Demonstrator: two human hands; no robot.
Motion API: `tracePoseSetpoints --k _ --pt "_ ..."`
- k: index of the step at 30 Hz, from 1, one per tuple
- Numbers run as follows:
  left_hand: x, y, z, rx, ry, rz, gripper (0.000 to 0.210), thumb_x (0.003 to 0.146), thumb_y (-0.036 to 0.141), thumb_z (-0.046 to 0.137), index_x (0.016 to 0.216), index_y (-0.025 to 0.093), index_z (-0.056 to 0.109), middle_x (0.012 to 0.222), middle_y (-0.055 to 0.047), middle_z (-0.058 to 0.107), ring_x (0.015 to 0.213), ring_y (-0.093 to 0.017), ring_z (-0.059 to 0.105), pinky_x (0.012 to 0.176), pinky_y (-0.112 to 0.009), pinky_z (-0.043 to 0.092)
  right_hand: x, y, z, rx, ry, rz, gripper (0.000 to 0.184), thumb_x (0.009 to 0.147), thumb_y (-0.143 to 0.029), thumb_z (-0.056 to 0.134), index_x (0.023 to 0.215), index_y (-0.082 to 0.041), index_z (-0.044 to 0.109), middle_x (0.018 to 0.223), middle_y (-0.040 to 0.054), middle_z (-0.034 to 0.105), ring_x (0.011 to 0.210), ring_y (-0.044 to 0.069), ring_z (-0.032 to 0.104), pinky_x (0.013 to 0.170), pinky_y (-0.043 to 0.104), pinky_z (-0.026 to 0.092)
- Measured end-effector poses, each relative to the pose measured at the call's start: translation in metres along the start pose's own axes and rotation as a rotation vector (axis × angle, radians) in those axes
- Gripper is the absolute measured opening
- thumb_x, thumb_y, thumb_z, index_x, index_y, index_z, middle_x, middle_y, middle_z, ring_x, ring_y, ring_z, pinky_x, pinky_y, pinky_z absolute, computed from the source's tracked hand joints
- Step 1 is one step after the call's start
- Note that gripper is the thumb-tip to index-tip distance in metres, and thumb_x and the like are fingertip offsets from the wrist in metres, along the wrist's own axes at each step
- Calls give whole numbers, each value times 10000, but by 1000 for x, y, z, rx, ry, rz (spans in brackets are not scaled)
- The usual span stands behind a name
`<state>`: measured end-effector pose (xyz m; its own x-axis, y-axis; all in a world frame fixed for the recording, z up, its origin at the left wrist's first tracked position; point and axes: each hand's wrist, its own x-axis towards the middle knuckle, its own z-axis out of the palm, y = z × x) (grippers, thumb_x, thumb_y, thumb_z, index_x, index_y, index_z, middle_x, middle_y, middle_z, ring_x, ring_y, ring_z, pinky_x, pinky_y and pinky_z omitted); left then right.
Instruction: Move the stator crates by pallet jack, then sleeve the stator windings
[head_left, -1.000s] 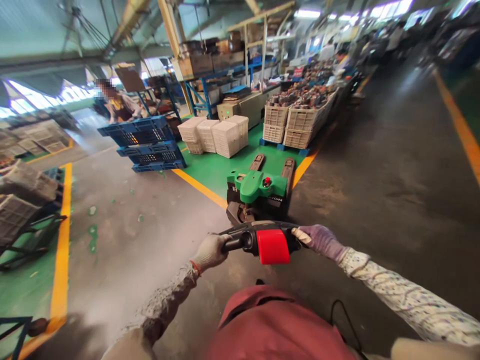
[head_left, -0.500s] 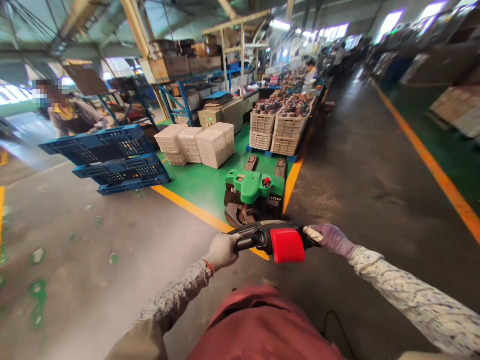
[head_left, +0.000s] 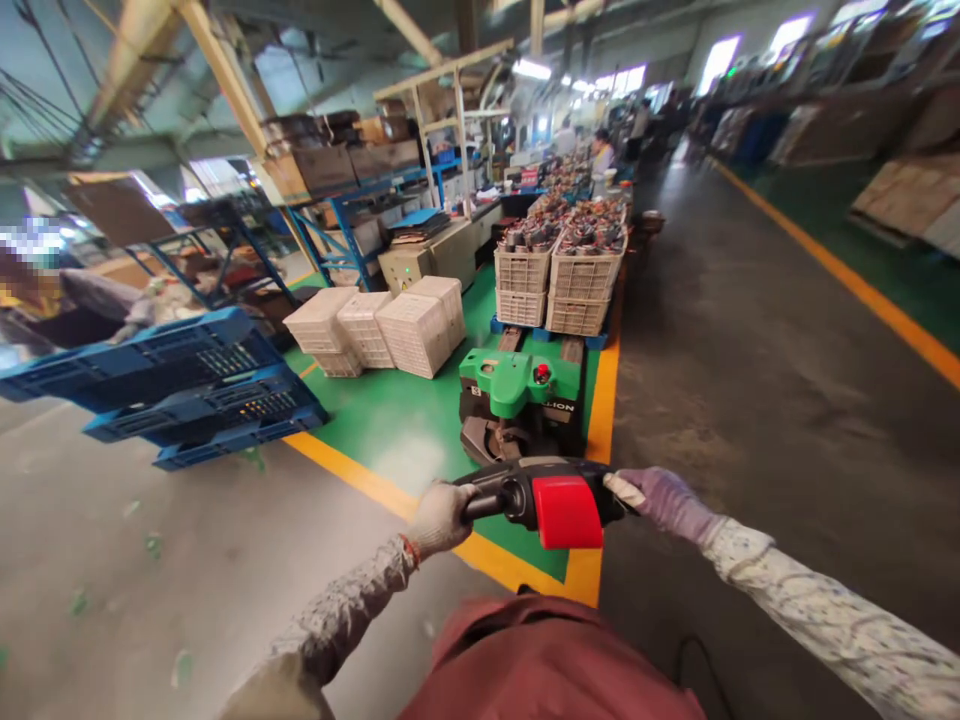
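My left hand (head_left: 439,518), in a pale knit glove, is wrapped round the left grip of a black control handle (head_left: 491,487) with a red end block (head_left: 568,512). On the handle's other side, my right hand (head_left: 666,500) in a purple and white glove grips the right end. The handle belongs to a green and black electric pallet truck (head_left: 517,385) just ahead. Its forks point away from me, and their far ends are hidden at a blue pallet (head_left: 541,333). Stacked beige crates (head_left: 585,290) stand on that pallet, the upper ones heaped with metal parts.
White crates (head_left: 420,335) sit left of the truck on green floor. Farther left, a person (head_left: 82,305) is behind tilted blue pallets (head_left: 217,385). Blue shelving (head_left: 345,235) with boxes stands behind. A yellow line (head_left: 604,400) borders the dark aisle (head_left: 720,350) at right.
The pallet truck and I have moved forward, its forks now closer to the blue pallet under the crates. The person and tilted pallets have shifted left in view. Both hands keep their grip.
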<state>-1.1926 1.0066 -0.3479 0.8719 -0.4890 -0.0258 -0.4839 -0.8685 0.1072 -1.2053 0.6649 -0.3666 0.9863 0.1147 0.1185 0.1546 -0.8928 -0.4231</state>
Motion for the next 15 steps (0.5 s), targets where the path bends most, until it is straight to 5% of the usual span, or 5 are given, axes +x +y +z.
tracePoseSetpoints --k 10,15 --pt "113 -107 -62 18 -42 186 373 672 184 580 1029 218 684 844 -34 750 797 -225 704 823 -318 499 109 -31 2 -16 53 119 703 888 -709 213 671 -243 693 601 56 653 574 188 609 572 283 391" --pt "169 -141 -85 40 -57 266 348 689 195 572 1018 222 684 854 -35 746 799 -223 699 807 -321 496 150 -33 1 7 123 136 665 888 -699 260 692 -249 710 610 54 669 552 181 609 541 271 391"
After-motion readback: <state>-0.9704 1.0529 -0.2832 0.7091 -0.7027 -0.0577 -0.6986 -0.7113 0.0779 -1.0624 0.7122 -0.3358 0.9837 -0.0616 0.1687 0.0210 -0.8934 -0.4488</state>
